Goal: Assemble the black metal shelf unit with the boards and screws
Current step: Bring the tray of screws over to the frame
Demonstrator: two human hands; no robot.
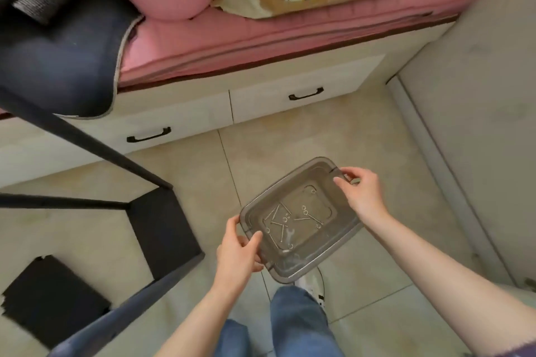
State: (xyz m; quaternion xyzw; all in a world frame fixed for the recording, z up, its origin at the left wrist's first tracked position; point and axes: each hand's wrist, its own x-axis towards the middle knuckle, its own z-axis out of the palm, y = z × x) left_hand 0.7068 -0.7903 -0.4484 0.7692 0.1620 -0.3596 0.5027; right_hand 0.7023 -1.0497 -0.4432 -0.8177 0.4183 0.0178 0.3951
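Legs: we are standing in blue jeans point(295, 324) on the pale tiled floor point(362, 153), with one white shoe point(313, 284) showing just under the tray.
Tray: we are holding a clear grey plastic tray point(301, 220) above the floor, tilted slightly, between our two hands.
Left hand: our left hand point(237, 252) is gripping the tray's near-left rim, thumb lying over the edge and fingers curling beneath.
Right hand: our right hand point(359, 191) is pinching the tray's far-right corner with fingertips and thumb.
Screws: we are seeing long silver screws point(278, 226), small rings or washers and a little flat wrench point(288, 234) lying loose on the tray's bottom.
Shelf frame: black metal bars point(87, 139) are slanting across our left, meeting a dark board point(165, 229) near the floor.
Loose board: another black board point(52, 298) is lying flat on the tiles, lower left.
Bench: white drawers point(290, 98) with black handles are sitting under a pink cushion point(261, 38), ahead of us.
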